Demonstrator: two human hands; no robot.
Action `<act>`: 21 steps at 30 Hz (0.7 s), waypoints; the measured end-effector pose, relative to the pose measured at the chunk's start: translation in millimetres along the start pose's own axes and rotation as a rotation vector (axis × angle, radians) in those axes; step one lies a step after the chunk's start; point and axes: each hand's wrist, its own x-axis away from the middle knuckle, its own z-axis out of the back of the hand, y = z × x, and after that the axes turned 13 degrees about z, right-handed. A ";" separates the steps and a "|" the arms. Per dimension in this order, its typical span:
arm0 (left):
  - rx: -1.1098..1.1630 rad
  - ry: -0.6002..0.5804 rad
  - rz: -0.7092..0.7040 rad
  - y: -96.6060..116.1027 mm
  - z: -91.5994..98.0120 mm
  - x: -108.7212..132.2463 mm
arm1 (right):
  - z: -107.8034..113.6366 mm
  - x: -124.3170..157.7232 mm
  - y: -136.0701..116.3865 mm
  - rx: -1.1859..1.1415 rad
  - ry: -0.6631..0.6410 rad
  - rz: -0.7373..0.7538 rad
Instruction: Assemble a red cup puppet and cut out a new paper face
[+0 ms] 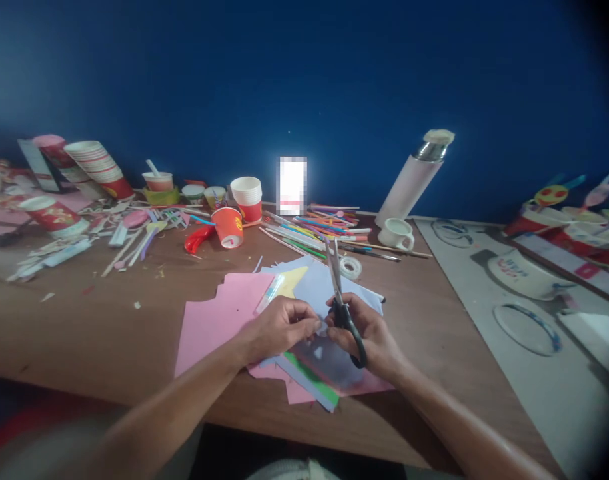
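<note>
My right hand (372,333) grips black-handled scissors (340,293), whose blades point up and away from me. My left hand (279,325) is closed in a pinch on a small pale piece of paper (320,328) held just left of the scissor handles. Both hands hover over a stack of coloured paper sheets (219,313): pink on the left, lavender and yellow behind, green and blue at the near edge. A glue stick (269,293) lies on the pink sheet beside my left hand.
A tape roll (351,268), coloured pencils (319,230) and a white mug (397,233) lie beyond the paper. A white flask (414,177) leans by the blue wall. Paper cups (228,227) and scraps crowd the left. Grey cut-out board (524,300) lies right.
</note>
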 end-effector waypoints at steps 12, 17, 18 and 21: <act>0.181 0.071 0.034 10.8 13.0 2.2 | 5.2 -4.9 -9.5 0.148 0.012 -0.031; 0.241 0.264 -0.088 17.6 31.0 5.5 | 28.1 -11.1 -12.5 0.338 0.035 0.030; 0.281 0.313 -0.115 18.3 36.0 5.7 | 35.2 -12.3 -13.2 0.402 0.033 0.048; 0.352 0.415 -0.177 18.4 48.0 5.2 | 54.1 -14.4 -15.2 0.506 -0.010 0.056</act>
